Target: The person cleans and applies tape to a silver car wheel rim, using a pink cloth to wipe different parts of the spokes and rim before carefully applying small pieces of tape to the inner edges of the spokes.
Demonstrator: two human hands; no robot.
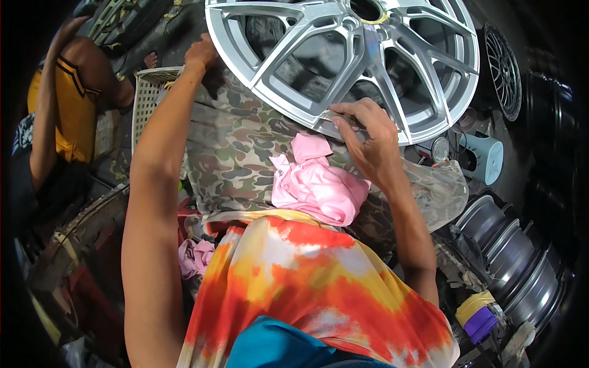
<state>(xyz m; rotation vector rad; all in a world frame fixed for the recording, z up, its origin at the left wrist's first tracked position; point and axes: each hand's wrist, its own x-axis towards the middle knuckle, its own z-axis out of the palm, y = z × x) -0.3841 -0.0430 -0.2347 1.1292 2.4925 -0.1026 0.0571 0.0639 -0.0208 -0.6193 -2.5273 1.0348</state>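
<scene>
A silver alloy wheel rim (pixel 362 67) with split spokes is tilted in front of me at the top of the head view. My left hand (pixel 201 51) grips its outer edge on the left, fingers curled partly out of sight behind it. At the near edge, my right hand (pixel 369 126) presses a small greyish piece, which looks like sandpaper, against the base of a spoke. Thumb and fingers pinch that piece and mostly cover it. A crumpled pink cloth (pixel 322 187) lies on my camouflage-covered lap (pixel 233 147), just below the rim.
At left, another person (pixel 61 122) sits beside a cream plastic basket (pixel 142 110). Several stacked wheel rims (pixel 515 264) stand at lower right, with a dark rim (pixel 502 72) at upper right. A light-blue container (pixel 485 158) and clear plastic bag (pixel 438 190) are to my right.
</scene>
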